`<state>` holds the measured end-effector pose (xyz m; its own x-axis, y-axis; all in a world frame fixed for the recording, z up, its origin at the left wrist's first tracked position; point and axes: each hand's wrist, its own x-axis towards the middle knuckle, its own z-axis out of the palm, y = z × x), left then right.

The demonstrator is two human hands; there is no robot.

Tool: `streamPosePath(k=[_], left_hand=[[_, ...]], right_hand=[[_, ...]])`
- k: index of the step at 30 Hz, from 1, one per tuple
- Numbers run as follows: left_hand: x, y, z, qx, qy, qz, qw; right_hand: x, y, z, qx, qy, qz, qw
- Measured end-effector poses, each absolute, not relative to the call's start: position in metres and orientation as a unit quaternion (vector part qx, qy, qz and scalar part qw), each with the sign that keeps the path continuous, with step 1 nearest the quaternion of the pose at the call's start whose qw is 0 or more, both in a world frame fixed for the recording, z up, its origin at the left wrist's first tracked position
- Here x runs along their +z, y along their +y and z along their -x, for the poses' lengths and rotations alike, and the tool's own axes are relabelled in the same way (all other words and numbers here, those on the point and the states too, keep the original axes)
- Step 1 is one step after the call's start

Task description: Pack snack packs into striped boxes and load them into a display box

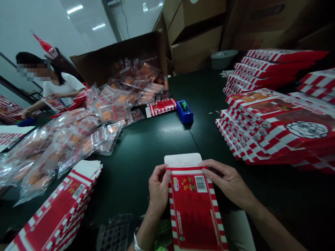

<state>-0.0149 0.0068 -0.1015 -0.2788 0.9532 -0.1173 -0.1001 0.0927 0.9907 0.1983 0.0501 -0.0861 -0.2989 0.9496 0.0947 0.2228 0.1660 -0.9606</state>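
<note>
A flat red-and-white striped cardboard box lies in front of me, its barcode side up and its white end flap sticking out at the far end. My left hand pinches the far left corner of this box between thumb and fingers. At the opposite corner, my right hand grips the edge, thumb on the printed face and fingers by the flap. Beyond the box, a blue tape dispenser with a green core stands on the dark table, beside another small red box.
Clear bags of orange toy food spread from a large open carton across the left. Folded striped boxes are stacked at lower left. Tall piles of finished-looking striped boxes stand right. A co-worker sits at far left.
</note>
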Motion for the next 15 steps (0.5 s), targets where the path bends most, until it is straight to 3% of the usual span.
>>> streamPosePath(k=[9,15], left_hand=[[-0.096,0.012,0.009,0.540,0.549,-0.348,0.534],[-0.079,0.014,0.013,0.433,0.541,-0.496,0.524]], right_hand=[[-0.095,0.042,-0.206,0.461,-0.585,0.510,0.429],[-0.095,0.034,-0.216,0.501,-0.633,0.444,0.389]])
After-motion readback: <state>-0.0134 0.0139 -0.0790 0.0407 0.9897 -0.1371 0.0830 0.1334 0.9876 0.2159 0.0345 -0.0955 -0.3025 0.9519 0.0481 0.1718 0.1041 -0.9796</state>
